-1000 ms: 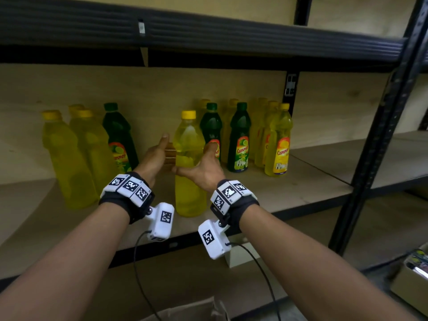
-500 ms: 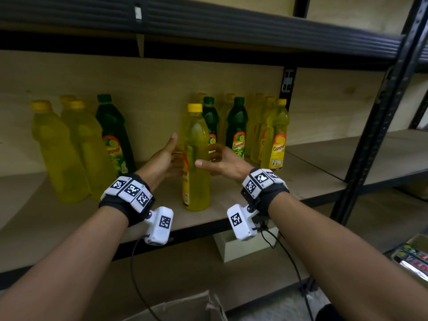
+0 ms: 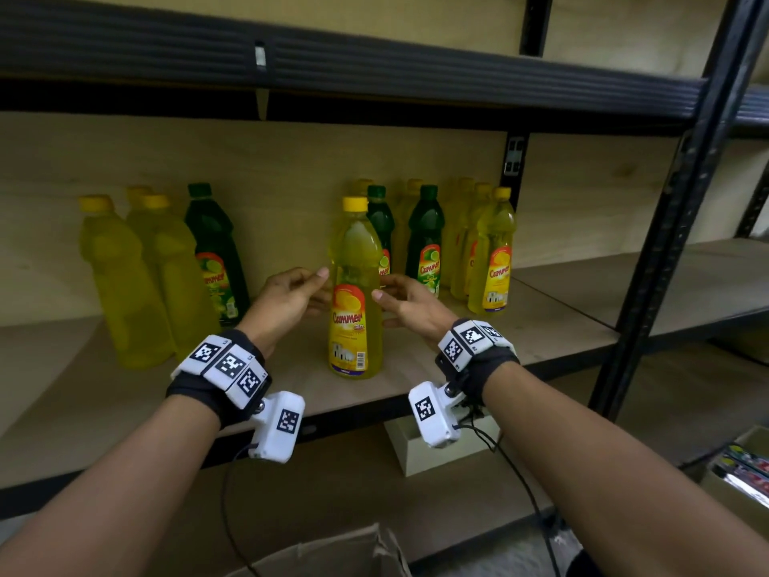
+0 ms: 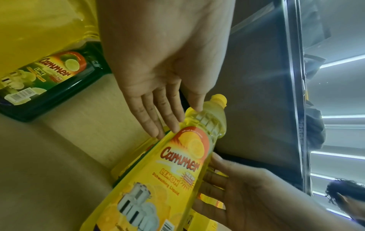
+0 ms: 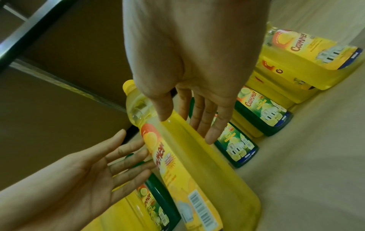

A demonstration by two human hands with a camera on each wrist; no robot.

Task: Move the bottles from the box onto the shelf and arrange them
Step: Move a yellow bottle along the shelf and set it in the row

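A yellow Cammer lemon bottle (image 3: pixel 355 293) stands upright on the wooden shelf (image 3: pixel 520 335), label facing me, in front of the other bottles. My left hand (image 3: pixel 291 297) is at its left side and my right hand (image 3: pixel 410 304) at its right, both with straight fingers. In the left wrist view the left fingertips (image 4: pixel 173 129) touch the bottle (image 4: pixel 177 164) near its shoulder. In the right wrist view the right hand (image 5: pixel 187 125) lies along the bottle (image 5: pixel 187 156), with the left hand (image 5: pixel 88 171) opposite. Neither hand grips it.
To the left stand yellow bottles (image 3: pixel 120 285) and a green lime bottle (image 3: pixel 214 251). Behind and to the right stand green bottles (image 3: pixel 426 243) and yellow bottles (image 3: pixel 493 251). A black upright post (image 3: pixel 666 243) bounds the shelf's right end. A cardboard box flap (image 3: pixel 333 551) lies below.
The yellow bottle has been turned so that its label faces me. Both hands, which held it a second ago, have let go and now lie open beside it.
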